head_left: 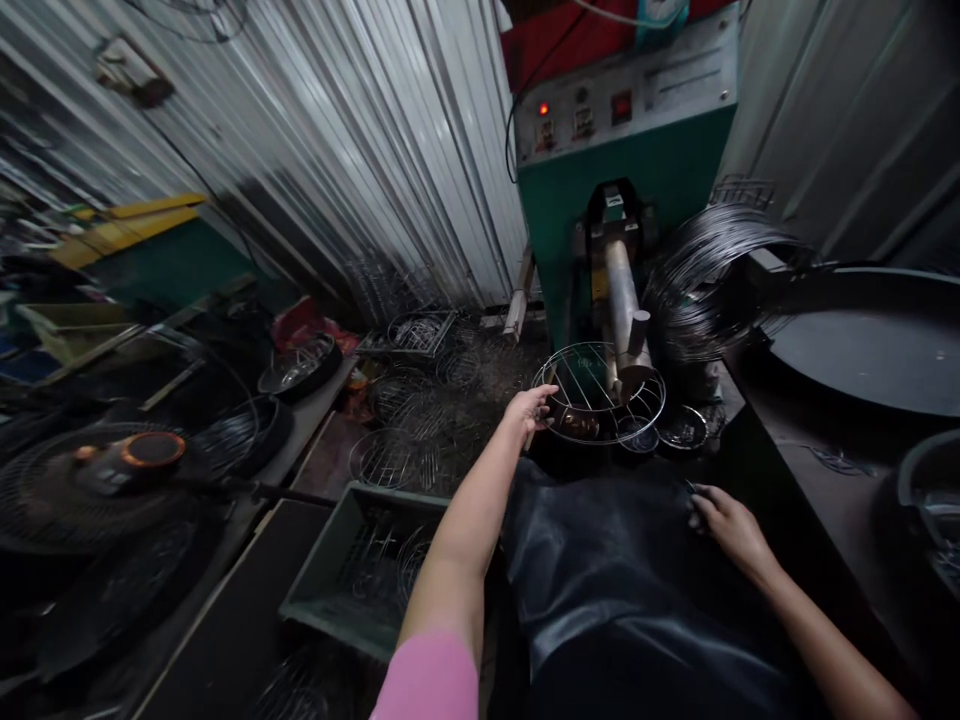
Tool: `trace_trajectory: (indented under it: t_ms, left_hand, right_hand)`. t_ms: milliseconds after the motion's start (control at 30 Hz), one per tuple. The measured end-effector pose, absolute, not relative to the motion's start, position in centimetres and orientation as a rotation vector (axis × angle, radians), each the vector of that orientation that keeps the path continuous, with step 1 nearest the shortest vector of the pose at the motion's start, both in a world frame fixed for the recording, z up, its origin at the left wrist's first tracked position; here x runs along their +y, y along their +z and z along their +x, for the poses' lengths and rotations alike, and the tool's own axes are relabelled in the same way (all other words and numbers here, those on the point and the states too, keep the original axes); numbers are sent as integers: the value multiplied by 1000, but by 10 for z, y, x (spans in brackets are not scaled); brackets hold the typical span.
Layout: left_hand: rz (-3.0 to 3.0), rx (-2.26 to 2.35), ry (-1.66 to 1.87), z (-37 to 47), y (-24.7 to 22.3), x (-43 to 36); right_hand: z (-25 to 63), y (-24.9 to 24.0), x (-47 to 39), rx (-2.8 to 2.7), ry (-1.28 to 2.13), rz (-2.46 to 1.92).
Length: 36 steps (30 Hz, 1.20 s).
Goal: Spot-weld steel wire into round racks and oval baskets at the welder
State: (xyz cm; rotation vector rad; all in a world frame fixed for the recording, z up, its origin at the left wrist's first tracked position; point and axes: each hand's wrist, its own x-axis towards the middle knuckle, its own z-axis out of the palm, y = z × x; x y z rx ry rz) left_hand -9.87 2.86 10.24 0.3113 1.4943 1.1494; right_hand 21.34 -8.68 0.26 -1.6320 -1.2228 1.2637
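My left hand (531,408) reaches forward with its fingers closed on the left rim of a round wire rack (592,382). The rack has a double ring with straight bars across it. It sits level at the thick metal arm (622,300) of a green machine (541,215), whose end partly covers the rack's right side. My right hand (712,515) is held low by the dark apron (600,560), fingers pinched together. A small dark tip pokes out from them, too small to name. Below the rack are small dishes (682,428) with metal pieces.
A coil of wire (712,280) hangs right of the machine, near a large dark round pan (870,340). On the left stand a green crate (322,590) holding wire parts, piled wire racks (420,400) and a floor fan (67,480). A corrugated wall (390,130) rises behind.
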Motion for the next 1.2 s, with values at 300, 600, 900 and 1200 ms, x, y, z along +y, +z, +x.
trace_trajectory:
  t_ms: [300, 600, 900, 1200]
  left_hand:
    - [215, 1446, 1318, -81, 95, 5]
    - [267, 1384, 1487, -64, 102, -5]
    - [181, 1393, 1510, -52, 99, -2]
    - [197, 1430, 1516, -44, 96, 6]
  right_hand:
    - [101, 81, -59, -1217, 1271, -1074]
    - [98, 73, -44, -1407, 1204, -1203]
    - [103, 75, -43, -1337, 1174, -1200]
    - [115, 63, -33, -1343, 1147, -1188]
